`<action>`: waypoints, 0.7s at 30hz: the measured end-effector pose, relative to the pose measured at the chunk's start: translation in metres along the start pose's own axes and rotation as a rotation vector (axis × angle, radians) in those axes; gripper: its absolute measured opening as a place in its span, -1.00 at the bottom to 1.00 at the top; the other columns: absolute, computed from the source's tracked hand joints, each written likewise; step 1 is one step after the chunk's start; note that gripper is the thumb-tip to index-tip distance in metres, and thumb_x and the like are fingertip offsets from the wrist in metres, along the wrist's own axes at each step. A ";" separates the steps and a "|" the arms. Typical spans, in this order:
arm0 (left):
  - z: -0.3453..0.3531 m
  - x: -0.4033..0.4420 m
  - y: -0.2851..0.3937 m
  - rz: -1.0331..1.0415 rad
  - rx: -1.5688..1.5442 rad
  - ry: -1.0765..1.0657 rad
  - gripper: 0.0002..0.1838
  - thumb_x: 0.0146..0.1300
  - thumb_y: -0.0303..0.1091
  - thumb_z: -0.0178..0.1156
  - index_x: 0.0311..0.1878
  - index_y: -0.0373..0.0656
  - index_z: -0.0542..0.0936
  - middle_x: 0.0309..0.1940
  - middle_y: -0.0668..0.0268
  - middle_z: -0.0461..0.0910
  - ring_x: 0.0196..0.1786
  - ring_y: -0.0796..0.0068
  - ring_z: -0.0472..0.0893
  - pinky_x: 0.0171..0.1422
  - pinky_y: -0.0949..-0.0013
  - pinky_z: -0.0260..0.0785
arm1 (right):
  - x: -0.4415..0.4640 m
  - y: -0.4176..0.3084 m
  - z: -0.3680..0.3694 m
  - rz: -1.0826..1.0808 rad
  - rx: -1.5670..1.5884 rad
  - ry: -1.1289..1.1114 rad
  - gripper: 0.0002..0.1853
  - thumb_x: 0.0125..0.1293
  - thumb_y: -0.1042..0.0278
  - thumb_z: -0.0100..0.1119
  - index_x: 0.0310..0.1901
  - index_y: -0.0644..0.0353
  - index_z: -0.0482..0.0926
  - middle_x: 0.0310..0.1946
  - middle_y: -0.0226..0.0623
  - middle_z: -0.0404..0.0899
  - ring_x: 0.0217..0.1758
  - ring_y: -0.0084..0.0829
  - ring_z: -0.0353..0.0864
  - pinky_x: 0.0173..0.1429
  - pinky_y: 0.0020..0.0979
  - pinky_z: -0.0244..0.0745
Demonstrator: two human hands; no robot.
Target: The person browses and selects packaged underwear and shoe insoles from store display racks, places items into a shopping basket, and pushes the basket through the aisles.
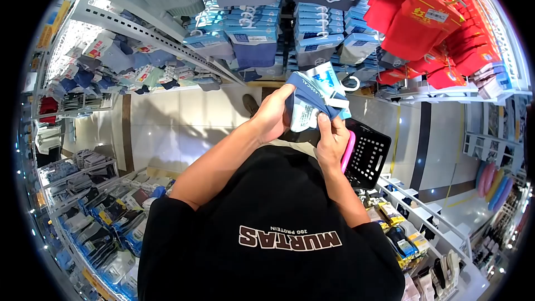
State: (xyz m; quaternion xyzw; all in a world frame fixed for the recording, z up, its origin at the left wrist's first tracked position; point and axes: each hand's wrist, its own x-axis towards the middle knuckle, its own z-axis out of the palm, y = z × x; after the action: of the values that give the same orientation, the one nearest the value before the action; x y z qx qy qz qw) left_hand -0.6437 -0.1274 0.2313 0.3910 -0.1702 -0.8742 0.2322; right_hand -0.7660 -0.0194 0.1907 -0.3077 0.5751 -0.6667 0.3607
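Note:
Both hands hold a navy pair of underpants [310, 96] with a lettered waistband, a blue-and-white card and a white plastic hanger hook [351, 83]. My left hand [274, 112] is closed on its left side, thumb on the waistband. Fingers of my right hand [332, 140] pinch its lower right edge, near a white label [305, 117]. A black shopping basket [368, 155] is below and right of my right hand. Its pink handle [348, 151] passes close by my right wrist; whether it hangs from the arm, I cannot tell.
Ahead, racks carry hanging packs of grey and blue underwear [253, 42]. Red packs [409, 19] hang at the upper right. A white perforated shelf edge [145, 33] juts out at the left. Sock displays [106, 217] stand on both sides, with tiled floor [167, 134] between the fixtures.

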 end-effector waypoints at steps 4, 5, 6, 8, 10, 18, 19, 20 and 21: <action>0.003 0.000 0.001 -0.004 -0.035 -0.018 -0.53 0.54 -0.02 -0.16 0.22 -0.18 0.48 0.08 0.27 0.61 0.04 0.38 0.65 0.11 0.24 0.50 | -0.001 -0.001 -0.001 -0.017 -0.002 0.004 -0.72 0.38 0.36 0.24 0.03 0.35 0.64 -0.04 -0.36 0.47 -0.05 -0.58 0.41 0.01 -0.51 0.34; 0.002 0.002 0.000 -0.003 -0.032 -0.020 -0.52 0.54 -0.02 -0.16 0.22 -0.18 0.48 0.08 0.27 0.62 0.04 0.39 0.65 0.10 0.24 0.50 | -0.001 0.003 -0.003 -0.015 -0.013 0.004 -0.71 0.38 0.36 0.24 0.04 0.35 0.64 -0.03 -0.36 0.47 -0.04 -0.57 0.41 0.03 -0.49 0.34; -0.001 0.003 -0.003 0.007 -0.021 -0.011 -0.53 0.54 -0.01 -0.16 0.21 -0.17 0.49 0.06 0.28 0.63 0.04 0.39 0.65 0.07 0.25 0.49 | 0.000 -0.001 -0.002 -0.016 -0.022 0.007 -0.71 0.38 0.35 0.24 0.04 0.34 0.64 -0.03 -0.35 0.47 -0.02 -0.56 0.41 0.04 -0.48 0.34; -0.001 0.004 -0.004 0.066 0.002 -0.003 -0.54 0.54 0.00 -0.15 0.19 -0.14 0.51 0.03 0.30 0.65 0.02 0.40 0.65 0.00 0.25 0.48 | 0.005 -0.017 -0.005 -0.134 -0.287 -0.031 -0.70 0.35 0.31 0.26 0.00 0.35 0.63 -0.04 -0.21 0.51 0.04 -0.33 0.48 0.16 -0.35 0.36; -0.016 0.014 -0.011 0.145 0.004 0.044 -0.56 0.55 -0.06 -0.20 0.16 -0.15 0.51 0.02 0.29 0.64 0.01 0.38 0.65 -0.02 0.21 0.50 | 0.015 -0.033 -0.011 -0.286 -0.467 -0.078 -0.69 0.33 0.26 0.28 -0.05 0.35 0.62 -0.03 -0.03 0.53 0.06 -0.11 0.53 0.19 -0.29 0.38; -0.054 0.033 -0.058 0.120 0.041 0.120 -0.82 0.49 -0.29 -0.01 -0.18 -0.11 0.55 -0.49 0.35 0.58 -0.65 0.52 0.46 -0.66 0.49 0.23 | 0.048 -0.058 -0.006 -0.429 -0.459 -0.201 -0.83 0.35 0.54 0.22 -0.07 0.32 0.69 -0.15 -0.18 0.64 -0.11 -0.36 0.61 -0.01 -0.42 0.49; -0.051 0.037 -0.060 0.138 0.098 0.242 -0.88 0.46 -0.35 0.03 -0.19 -0.10 0.54 -0.54 0.34 0.57 -0.69 0.49 0.47 -0.69 0.45 0.27 | 0.049 -0.061 -0.003 -0.456 -0.481 -0.220 -0.81 0.33 0.56 0.23 -0.05 0.30 0.69 -0.15 -0.15 0.65 -0.10 -0.32 0.62 -0.01 -0.42 0.49; -0.050 0.039 -0.060 0.160 0.184 0.287 -0.85 0.46 -0.39 -0.03 -0.16 -0.15 0.54 -0.46 0.29 0.61 -0.56 0.45 0.57 -0.58 0.38 0.37 | 0.050 -0.062 0.001 -0.492 -0.512 -0.228 -0.80 0.30 0.58 0.23 -0.06 0.29 0.69 -0.14 -0.09 0.65 -0.11 -0.27 0.64 -0.03 -0.39 0.51; -0.045 0.036 -0.056 0.180 0.268 0.333 -0.80 0.45 -0.42 -0.10 -0.12 -0.19 0.55 -0.37 0.24 0.66 -0.42 0.40 0.66 -0.47 0.30 0.48 | 0.051 -0.063 0.003 -0.525 -0.544 -0.236 -0.79 0.28 0.60 0.24 -0.06 0.28 0.70 -0.13 -0.04 0.65 -0.11 -0.21 0.67 -0.04 -0.37 0.53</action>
State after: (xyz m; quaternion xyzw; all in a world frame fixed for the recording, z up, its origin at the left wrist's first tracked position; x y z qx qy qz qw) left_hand -0.6457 -0.1050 0.1545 0.5403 -0.2782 -0.7430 0.2803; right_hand -0.7992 -0.0586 0.2534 -0.6032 0.5870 -0.5197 0.1469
